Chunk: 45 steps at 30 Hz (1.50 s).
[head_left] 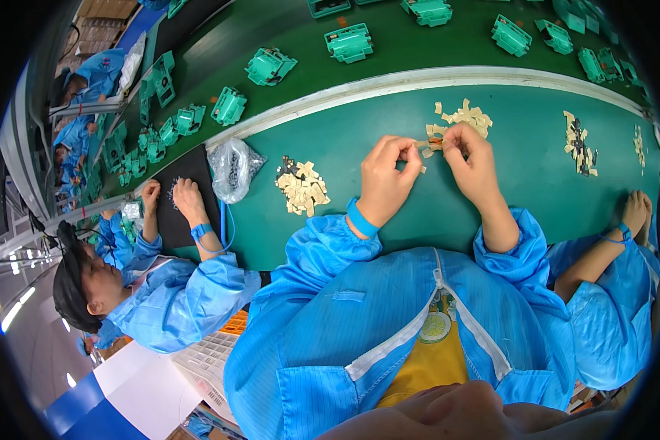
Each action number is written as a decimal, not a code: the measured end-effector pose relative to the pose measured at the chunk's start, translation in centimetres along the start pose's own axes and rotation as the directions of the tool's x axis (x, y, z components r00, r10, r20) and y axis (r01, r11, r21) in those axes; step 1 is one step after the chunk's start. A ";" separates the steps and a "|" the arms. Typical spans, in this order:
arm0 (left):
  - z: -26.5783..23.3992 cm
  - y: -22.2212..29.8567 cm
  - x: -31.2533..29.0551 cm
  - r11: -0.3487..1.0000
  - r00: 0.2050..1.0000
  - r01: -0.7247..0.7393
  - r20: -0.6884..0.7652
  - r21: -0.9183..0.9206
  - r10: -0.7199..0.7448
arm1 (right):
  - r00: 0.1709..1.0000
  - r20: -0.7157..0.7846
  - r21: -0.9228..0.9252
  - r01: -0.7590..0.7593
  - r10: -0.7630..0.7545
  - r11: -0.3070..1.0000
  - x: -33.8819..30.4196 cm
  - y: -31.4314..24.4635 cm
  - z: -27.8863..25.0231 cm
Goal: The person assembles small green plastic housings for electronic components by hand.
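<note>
Both of my hands meet over the green table, fingertips close together. My left hand (386,180) pinches a small cream piece (422,144) between thumb and forefinger, and a blue band circles that wrist. My right hand (473,165) is closed in a pinch just to the right; what its fingertips hold is too small to make out. Between the hands lie small orange-brown bits (435,142). Just beyond my right fingers is a loose pile of cream pieces (471,117). A second pile, cream pieces mixed with black ones (302,186), rests left of my left hand.
Past a pale rail (418,79), a dark green belt carries several teal plastic housings (349,42). A clear plastic bag (233,170) lies at left. Co-workers sit on both sides, one with hands (189,202) over a black mat. Another cream-and-black pile (581,143) lies right.
</note>
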<state>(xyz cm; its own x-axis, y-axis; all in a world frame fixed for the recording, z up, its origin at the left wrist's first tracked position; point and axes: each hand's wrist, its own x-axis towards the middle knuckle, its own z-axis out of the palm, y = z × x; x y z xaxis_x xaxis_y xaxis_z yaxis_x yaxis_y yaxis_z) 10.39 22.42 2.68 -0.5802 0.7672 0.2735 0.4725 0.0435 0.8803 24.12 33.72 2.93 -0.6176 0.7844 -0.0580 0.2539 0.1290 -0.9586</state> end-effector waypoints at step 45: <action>0.7 -0.9 0.5 0.994 0.990 -0.101 0.105 0.043 0.096 | 0.976 0.198 0.313 -0.150 0.090 0.938 0.4 1.0 -0.6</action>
<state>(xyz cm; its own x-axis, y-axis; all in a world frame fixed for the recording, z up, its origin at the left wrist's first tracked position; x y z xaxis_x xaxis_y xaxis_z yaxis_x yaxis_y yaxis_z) 10.16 23.20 1.77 -0.4595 0.8305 0.3147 0.5566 -0.0069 0.8308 24.60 34.53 2.14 -0.7277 0.6568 -0.1977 0.0973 -0.1865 -0.9776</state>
